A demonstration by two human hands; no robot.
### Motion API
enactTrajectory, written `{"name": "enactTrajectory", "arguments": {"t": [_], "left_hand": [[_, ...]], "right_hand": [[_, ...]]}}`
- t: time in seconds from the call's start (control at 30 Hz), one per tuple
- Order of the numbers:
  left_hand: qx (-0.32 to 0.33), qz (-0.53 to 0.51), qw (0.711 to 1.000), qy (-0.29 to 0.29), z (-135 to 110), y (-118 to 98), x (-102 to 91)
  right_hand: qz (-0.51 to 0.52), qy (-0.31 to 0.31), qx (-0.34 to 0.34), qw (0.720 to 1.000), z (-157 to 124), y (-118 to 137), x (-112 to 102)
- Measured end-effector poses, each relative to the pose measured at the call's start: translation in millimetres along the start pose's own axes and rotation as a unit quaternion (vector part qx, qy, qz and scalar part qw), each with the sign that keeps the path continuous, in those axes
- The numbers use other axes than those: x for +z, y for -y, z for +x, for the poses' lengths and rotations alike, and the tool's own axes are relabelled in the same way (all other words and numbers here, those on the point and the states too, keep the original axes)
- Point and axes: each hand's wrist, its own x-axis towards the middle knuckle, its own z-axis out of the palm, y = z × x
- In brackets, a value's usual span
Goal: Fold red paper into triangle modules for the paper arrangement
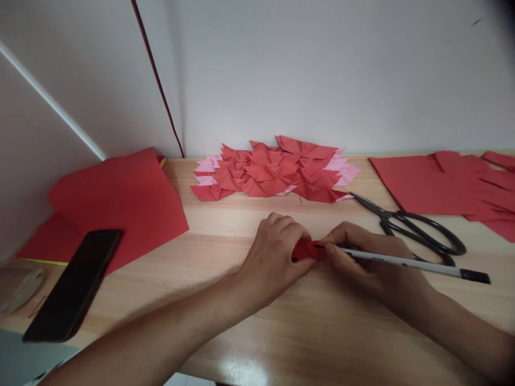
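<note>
Between my two hands is a small piece of folded red paper (306,250), low over the wooden table. My left hand (277,249) is closed on its left side, the fingers curled over it and the thumb below. In my right hand (362,252) a pen (406,261) with a pale barrel and black end is gripped, its tip against the paper's right part. The right fingertips also meet the paper's edge. Much of the paper is hidden by my fingers. Behind my hands lies a pile of folded red and pink paper pieces (273,169).
Black-handled scissors (402,222) lie right of my hands, beside stacked red paper (422,185). At the left are large red sheets (120,203) with a black phone (74,284) partly over them, and a clear container (18,289). A wall (322,75) rises behind the table (225,230).
</note>
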Motion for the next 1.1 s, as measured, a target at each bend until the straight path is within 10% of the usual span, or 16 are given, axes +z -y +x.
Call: {"name": "enactTrajectory", "arguments": {"t": [1.1], "left_hand": [[0.0, 0.001, 1.0, 0.001, 0.1, -0.4, 0.1]], "right_hand": [[0.0, 0.002, -0.002, 1.0, -0.4, -2.9, 1.8]]}}
